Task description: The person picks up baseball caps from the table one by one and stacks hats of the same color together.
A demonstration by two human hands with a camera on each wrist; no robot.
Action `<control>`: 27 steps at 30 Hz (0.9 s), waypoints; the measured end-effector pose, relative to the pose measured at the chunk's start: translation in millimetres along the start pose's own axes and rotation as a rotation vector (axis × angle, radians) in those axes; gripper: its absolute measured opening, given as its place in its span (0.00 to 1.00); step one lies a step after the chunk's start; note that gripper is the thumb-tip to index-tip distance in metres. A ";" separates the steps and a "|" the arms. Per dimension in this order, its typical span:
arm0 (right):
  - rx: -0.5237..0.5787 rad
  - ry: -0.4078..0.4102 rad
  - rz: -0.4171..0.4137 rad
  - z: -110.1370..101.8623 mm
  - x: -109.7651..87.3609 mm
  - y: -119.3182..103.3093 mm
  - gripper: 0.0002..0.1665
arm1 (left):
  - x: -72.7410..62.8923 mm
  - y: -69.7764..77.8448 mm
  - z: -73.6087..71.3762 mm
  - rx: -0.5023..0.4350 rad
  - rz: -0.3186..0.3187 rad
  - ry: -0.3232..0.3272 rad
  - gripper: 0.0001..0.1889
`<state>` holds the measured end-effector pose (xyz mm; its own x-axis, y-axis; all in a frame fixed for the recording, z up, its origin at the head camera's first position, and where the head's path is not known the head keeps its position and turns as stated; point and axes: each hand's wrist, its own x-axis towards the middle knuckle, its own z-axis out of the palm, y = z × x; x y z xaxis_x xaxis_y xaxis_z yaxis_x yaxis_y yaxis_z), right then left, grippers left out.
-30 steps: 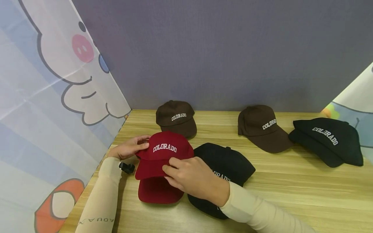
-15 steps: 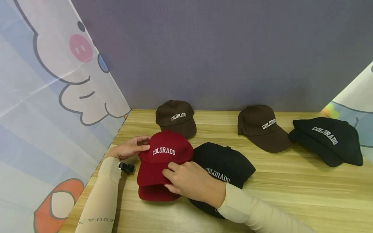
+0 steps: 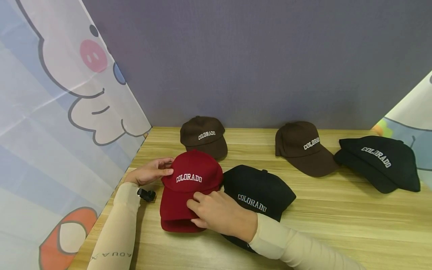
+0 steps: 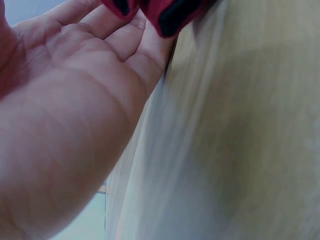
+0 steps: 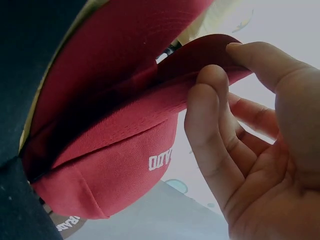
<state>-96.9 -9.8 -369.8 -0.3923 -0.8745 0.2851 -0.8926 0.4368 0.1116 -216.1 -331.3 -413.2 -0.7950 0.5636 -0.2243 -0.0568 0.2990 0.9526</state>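
Fingers of the right hand [image 3: 222,214] pinch a red COLORADO cap [image 3: 195,167] by its brim, left hand [image 3: 150,172] gripping one side; alongside lies a black COLORADO cap [image 3: 258,183].

2 cream sleeves [image 3: 118,225], lettering [image 3: 112,255] perhaps "AQUA"

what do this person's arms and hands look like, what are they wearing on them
The left hand and right hand are both ungloved. The left sleeve and right sleeve are cream and close-fitting, reaching the wrists. The left one carries thin dark lettering, upside down in the head view. A small black device sits by the left cuff.
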 end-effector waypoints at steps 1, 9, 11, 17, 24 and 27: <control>-0.007 0.003 -0.003 0.6 0.2 -0.5 0.14 | 0.2 -0.4 -0.6 0.000 0.002 -0.004 0.26; -0.021 0.011 0.031 3.7 0.8 -3.1 0.17 | -1.6 0.8 -0.7 0.022 -0.004 -0.002 0.29; -0.003 -0.008 0.040 4.7 1.1 -3.3 0.20 | -2.5 1.1 -0.3 0.033 -0.012 0.008 0.30; -0.012 -0.020 0.045 8.6 0.6 -3.9 0.25 | -4.4 3.9 0.3 0.076 -0.015 0.048 0.32; -0.023 -0.048 0.037 11.9 -0.6 -3.6 0.27 | -2.4 19.4 6.1 0.198 -0.031 0.090 0.32; -0.019 -0.057 0.032 12.5 -0.6 -3.6 0.27 | -0.6 29.9 11.9 0.256 -0.029 0.104 0.32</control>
<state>-96.2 -13.4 -382.2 -0.4329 -0.8703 0.2347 -0.8753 0.4681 0.1212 -210.1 -313.5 -387.0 -0.8539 0.4737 -0.2154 0.0639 0.5063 0.8600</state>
